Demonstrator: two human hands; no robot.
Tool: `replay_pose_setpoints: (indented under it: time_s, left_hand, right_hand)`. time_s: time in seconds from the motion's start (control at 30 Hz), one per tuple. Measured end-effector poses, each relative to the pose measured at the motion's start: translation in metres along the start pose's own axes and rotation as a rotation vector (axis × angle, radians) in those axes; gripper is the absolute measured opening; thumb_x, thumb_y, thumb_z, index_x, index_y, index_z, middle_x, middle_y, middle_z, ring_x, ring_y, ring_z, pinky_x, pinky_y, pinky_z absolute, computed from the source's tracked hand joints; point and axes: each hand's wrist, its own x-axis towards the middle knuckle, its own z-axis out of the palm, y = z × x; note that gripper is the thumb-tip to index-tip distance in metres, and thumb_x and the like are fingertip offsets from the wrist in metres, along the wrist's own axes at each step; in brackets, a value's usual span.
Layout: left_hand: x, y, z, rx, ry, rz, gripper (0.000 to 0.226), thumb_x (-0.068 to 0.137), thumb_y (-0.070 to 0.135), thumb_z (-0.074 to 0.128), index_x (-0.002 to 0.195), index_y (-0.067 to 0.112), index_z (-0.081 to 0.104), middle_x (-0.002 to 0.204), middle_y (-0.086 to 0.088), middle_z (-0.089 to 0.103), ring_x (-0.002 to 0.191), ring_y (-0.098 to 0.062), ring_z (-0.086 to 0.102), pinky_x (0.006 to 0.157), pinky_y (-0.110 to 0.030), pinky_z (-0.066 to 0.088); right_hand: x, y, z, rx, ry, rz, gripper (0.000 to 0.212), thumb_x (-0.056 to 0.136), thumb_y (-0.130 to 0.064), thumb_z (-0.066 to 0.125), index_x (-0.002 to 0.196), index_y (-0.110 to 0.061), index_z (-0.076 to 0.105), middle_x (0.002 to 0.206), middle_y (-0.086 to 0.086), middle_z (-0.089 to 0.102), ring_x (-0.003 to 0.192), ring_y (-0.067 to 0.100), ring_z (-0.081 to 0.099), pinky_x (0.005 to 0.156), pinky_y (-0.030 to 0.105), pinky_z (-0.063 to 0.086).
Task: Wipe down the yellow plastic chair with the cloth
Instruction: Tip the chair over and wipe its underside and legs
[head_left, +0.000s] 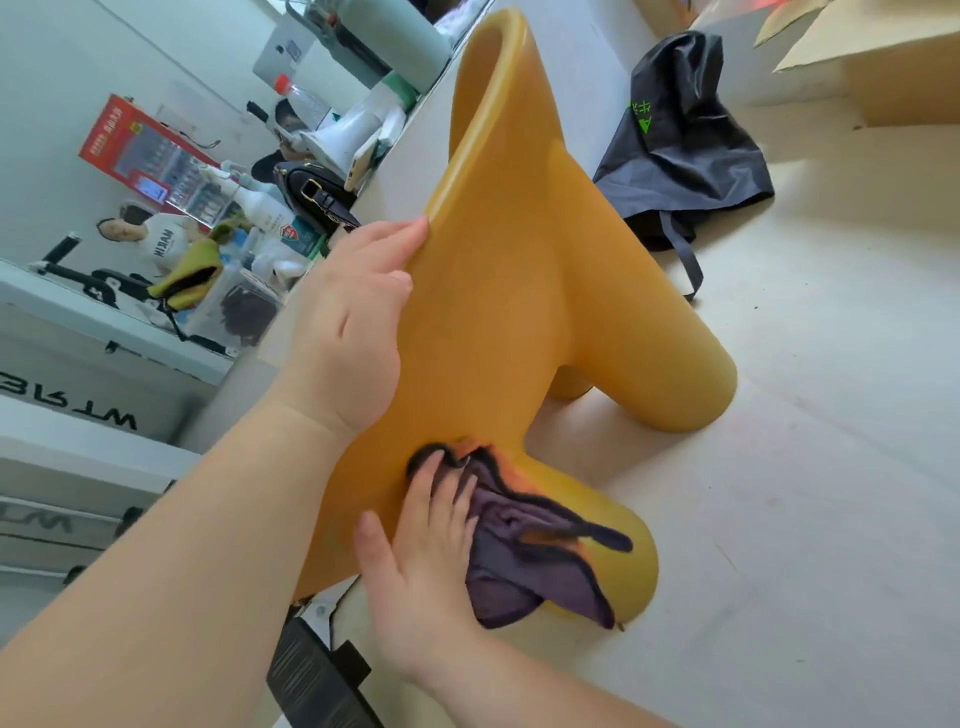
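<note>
Indoors, pale floor (789, 519) — left hand (358, 322) gripping yellow chair (509, 312), right hand (426, 561) flat on cloth (519, 561), black bag (675, 156) beyond.

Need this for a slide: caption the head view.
Left hand grips the chair edge while right hand presses the cloth against it.

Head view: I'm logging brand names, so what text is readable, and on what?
"HIRAN": white shirt, background person.
"WT", other letters unclear: white box, left.
Green print on black bag: unreadable.
Text on red poster: too small.
</note>
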Motion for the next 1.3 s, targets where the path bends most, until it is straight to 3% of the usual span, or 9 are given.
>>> replay_pose_setpoints:
  time_s: [0.1, 0.23, 0.4, 0.53, 0.63, 0.83, 1.03, 1.13, 1.3]
  left_hand:
    - [-0.016, 0.009, -0.004, 0.07, 0.018, -0.042, 0.058, 0.092, 0.027, 0.036, 0.149, 0.017, 0.047, 0.146, 0.006, 0.048, 0.133, -0.002, 0.038, 0.111, -0.019, 0.028]
    - [-0.079, -0.006, -0.016, 0.196, 0.049, -0.144, 0.065, 0.088, 0.025, 0.042, 0.153, 0.022, 0.037, 0.147, 0.005, 0.046, 0.134, -0.006, 0.037, 0.113, -0.041, 0.033]
    - [-0.16, -0.045, -0.029, 0.319, 0.132, -0.283, 0.069, 0.084, 0.029, 0.04, 0.152, 0.018, 0.035, 0.142, -0.007, 0.05, 0.127, -0.025, 0.045, 0.106, -0.059, 0.037]
    - [-0.183, -0.055, -0.016, 0.284, 0.169, -0.323, 0.069, 0.085, 0.026, 0.044, 0.153, 0.017, 0.034, 0.135, -0.009, 0.054, 0.119, -0.027, 0.048, 0.105, -0.056, 0.036]
    - [-0.186, -0.054, -0.005, 0.255, 0.251, -0.336, 0.069, 0.084, 0.022, 0.047, 0.152, 0.014, 0.036, 0.133, -0.009, 0.056, 0.118, -0.026, 0.048, 0.105, -0.053, 0.035]
    - [-0.189, -0.05, -0.004, 0.045, 0.333, -0.348, 0.064, 0.087, 0.021, 0.041, 0.151, 0.019, 0.042, 0.127, 0.004, 0.057, 0.116, -0.019, 0.049, 0.104, -0.057, 0.037]
    - [-0.19, -0.057, -0.007, -0.081, 0.344, -0.328, 0.064, 0.086, 0.03, 0.033, 0.149, 0.024, 0.046, 0.128, 0.017, 0.055, 0.12, -0.013, 0.051, 0.102, -0.056, 0.041]
    - [-0.191, -0.059, -0.008, -0.138, 0.333, -0.344, 0.061, 0.089, 0.027, 0.031, 0.148, 0.026, 0.046, 0.118, 0.05, 0.046, 0.117, 0.015, 0.043, 0.105, -0.034, 0.038]
    - [-0.196, -0.057, -0.018, -0.237, 0.287, -0.384, 0.066, 0.088, 0.032, 0.025, 0.151, 0.022, 0.044, 0.147, 0.015, 0.047, 0.137, -0.002, 0.039, 0.117, -0.041, 0.032]
  right_hand:
    - [0.019, 0.033, -0.018, -0.046, 0.023, 0.015, 0.099, 0.07, -0.096, -0.004, 0.151, -0.045, -0.029, 0.159, -0.014, -0.042, 0.146, 0.014, -0.04, 0.121, 0.051, -0.003]
    - [0.053, 0.073, -0.04, -0.19, 0.042, 0.33, 0.061, 0.105, -0.055, 0.015, 0.159, -0.041, -0.009, 0.169, 0.002, -0.021, 0.155, 0.035, -0.018, 0.119, 0.066, 0.006]
    - [0.001, 0.04, 0.0, -0.13, 0.088, 0.101, 0.099, 0.062, -0.1, -0.009, 0.145, -0.051, -0.031, 0.161, -0.009, -0.039, 0.148, 0.022, -0.038, 0.12, 0.051, -0.018]
    - [-0.013, 0.015, 0.024, -0.194, 0.093, -0.054, 0.103, 0.061, -0.098, -0.016, 0.148, -0.045, -0.035, 0.155, -0.011, -0.048, 0.143, 0.019, -0.044, 0.116, 0.045, -0.025]
    - [0.001, 0.037, 0.019, -0.275, 0.161, -0.086, 0.097, 0.072, -0.095, -0.007, 0.151, -0.044, -0.031, 0.16, -0.015, -0.04, 0.151, 0.018, -0.031, 0.12, 0.05, -0.014]
    - [0.029, 0.049, -0.011, -0.144, 0.238, 0.2, 0.105, 0.076, -0.087, 0.011, 0.162, -0.03, -0.006, 0.172, -0.003, -0.006, 0.157, 0.028, -0.011, 0.123, 0.061, -0.002]
    - [-0.032, 0.013, 0.042, -0.233, 0.071, -0.146, 0.109, 0.07, -0.096, -0.005, 0.159, -0.034, -0.019, 0.166, -0.007, -0.028, 0.149, 0.022, -0.036, 0.122, 0.052, -0.014]
    - [-0.027, 0.023, 0.04, -0.292, 0.065, -0.188, 0.094, 0.073, -0.092, -0.007, 0.152, -0.045, -0.027, 0.161, -0.013, -0.039, 0.147, 0.018, -0.039, 0.12, 0.057, -0.012]
    - [0.014, 0.057, 0.001, -0.284, 0.178, -0.033, 0.093, 0.079, -0.09, 0.007, 0.154, -0.045, -0.023, 0.166, -0.011, -0.029, 0.155, 0.022, -0.015, 0.118, 0.064, 0.006]
